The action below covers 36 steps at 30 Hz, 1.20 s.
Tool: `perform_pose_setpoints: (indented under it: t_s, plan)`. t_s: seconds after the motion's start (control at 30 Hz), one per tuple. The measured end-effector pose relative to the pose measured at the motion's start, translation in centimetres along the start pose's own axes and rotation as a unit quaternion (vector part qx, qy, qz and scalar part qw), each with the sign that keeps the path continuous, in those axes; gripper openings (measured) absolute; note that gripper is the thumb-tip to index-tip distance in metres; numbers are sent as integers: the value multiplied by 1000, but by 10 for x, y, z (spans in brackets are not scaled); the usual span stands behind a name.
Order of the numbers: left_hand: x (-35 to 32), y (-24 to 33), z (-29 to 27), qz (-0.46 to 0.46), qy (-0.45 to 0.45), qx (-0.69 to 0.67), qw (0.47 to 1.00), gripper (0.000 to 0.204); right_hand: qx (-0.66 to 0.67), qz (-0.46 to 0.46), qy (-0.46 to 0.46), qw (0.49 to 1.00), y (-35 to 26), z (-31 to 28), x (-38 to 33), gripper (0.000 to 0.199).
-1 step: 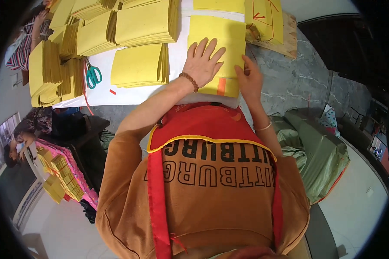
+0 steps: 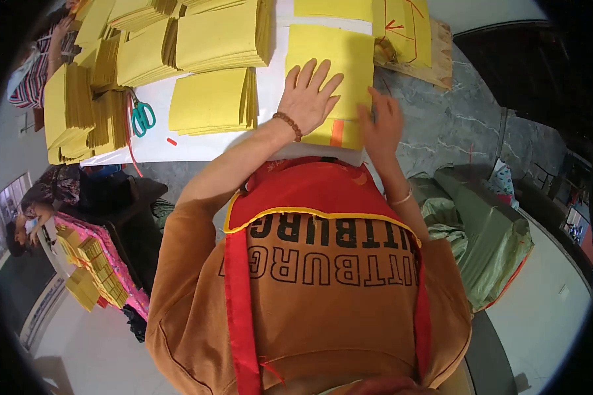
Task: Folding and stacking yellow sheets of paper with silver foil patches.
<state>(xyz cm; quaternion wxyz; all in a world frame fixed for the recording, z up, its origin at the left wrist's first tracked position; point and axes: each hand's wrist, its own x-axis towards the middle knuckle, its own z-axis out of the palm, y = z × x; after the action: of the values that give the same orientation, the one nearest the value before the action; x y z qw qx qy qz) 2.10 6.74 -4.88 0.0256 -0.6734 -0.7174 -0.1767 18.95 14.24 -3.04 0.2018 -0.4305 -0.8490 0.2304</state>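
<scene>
My left hand lies flat with its fingers spread on a yellow paper sheet at the table's near right. A beaded bracelet circles that wrist. Beside the sheet's right edge is my right hand, slightly blurred, its thumb and fingers apart and nothing visible between them. An orange-red strip shows on the yellow paper near its front edge. Whether several sheets lie under my left palm is hidden.
Stacks of yellow paper stand left on the white table. Teal-handled scissors lie between stacks, near a small red scrap. A red-tied yellow bundle sits far right. Another person is at the far left.
My right hand has shifted slightly and looks more blurred, its fingers at the paper's right edge. My left hand stays in place.
</scene>
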Motion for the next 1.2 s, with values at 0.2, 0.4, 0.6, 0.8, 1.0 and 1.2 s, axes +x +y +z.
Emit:
perform_pose_setpoints:
  t_s: [0.2,0.4,0.6,0.8,1.0,1.2]
  plan:
    - [4,-1,0,16,8,-3,1000,43,-103,-182,-81,975,10,12,-39,50]
    - [-1,-13,-19,119,-38,-75,989,50,-27,-144,-115,983,13,15,-37,47]
    - [2,17,-10,137,-50,165,975,56,454,137,-60,879,26,-12,-16,37]
    - [-4,-10,-68,132,27,-74,988,44,440,160,16,884,21,-3,-13,34]
    - [-76,-95,-144,65,26,64,995,55,394,101,18,913,21,-5,-18,27]
    - [-118,-134,-111,-23,-68,66,995,59,350,54,-8,935,24,3,-16,23]
